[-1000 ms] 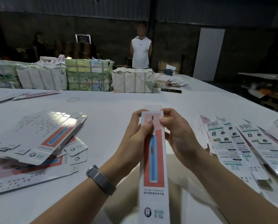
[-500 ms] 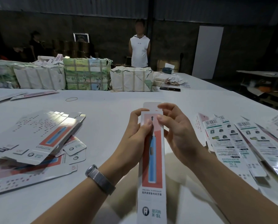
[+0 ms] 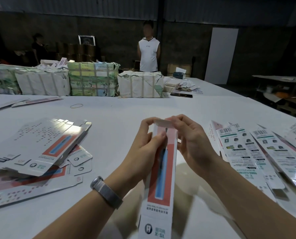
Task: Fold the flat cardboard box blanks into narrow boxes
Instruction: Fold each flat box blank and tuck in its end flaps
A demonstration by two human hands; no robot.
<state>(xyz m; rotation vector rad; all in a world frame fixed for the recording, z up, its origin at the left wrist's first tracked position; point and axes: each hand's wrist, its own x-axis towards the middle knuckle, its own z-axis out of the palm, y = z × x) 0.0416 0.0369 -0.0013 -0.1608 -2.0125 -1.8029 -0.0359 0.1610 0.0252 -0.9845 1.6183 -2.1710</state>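
Note:
A narrow white box (image 3: 161,183) with a red panel and a blue toothbrush picture stands lengthwise in front of me over the white table (image 3: 119,118). My left hand (image 3: 143,150) grips its upper left side, thumb across the front. My right hand (image 3: 193,144) holds the upper right side, and its fingers bend the top flap (image 3: 162,121) down over the far end. A stack of flat blanks (image 3: 38,145) lies at the left. Several folded narrow boxes (image 3: 257,156) lie fanned out at the right.
Wrapped paper bundles (image 3: 92,80) line the far side of the table. A rubber band (image 3: 76,105) and a dark phone (image 3: 181,95) lie beyond my hands. One person in a white sleeveless top (image 3: 149,52) stands behind the table, another (image 3: 38,49) at the far left.
The top flap, which stood upright beyond the box end, now bends down under my right fingers. Both hands have shifted slightly up the box.

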